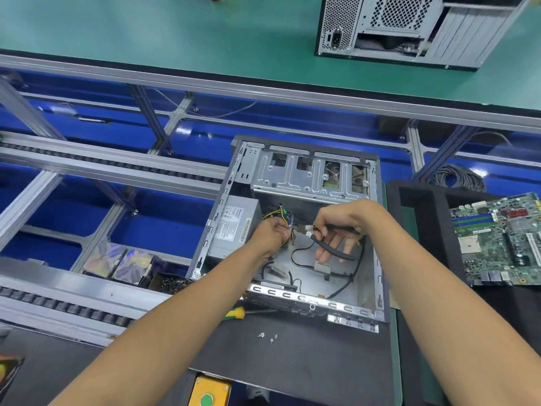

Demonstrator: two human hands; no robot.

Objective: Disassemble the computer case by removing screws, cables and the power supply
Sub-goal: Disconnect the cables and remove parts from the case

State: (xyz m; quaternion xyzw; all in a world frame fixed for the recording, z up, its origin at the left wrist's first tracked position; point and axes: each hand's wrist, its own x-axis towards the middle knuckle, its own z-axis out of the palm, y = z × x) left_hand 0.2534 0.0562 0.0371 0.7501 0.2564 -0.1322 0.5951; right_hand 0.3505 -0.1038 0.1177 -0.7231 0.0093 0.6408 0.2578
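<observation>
Now | case (292,294) open, grey | left hand (270,234) pinches cable bundle (285,218); right hand (336,227) grips, seemingly, cutters (330,249)

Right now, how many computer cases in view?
2. One open case lies on the near mat, both hands working inside; a second case stands on the green bench at top right. Others may sit out of frame.

The open computer case (295,224) lies on its side on a mat (292,356) on the surface. The power supply (234,227) sits inside the case, at its left. Both hands are in the case, the left hand (270,234) beside the right hand (341,227). Three screws (268,337) lie on the mat in front of the case. A motherboard (497,241) lies to the right. Another case (409,27) stands far behind.
</observation>
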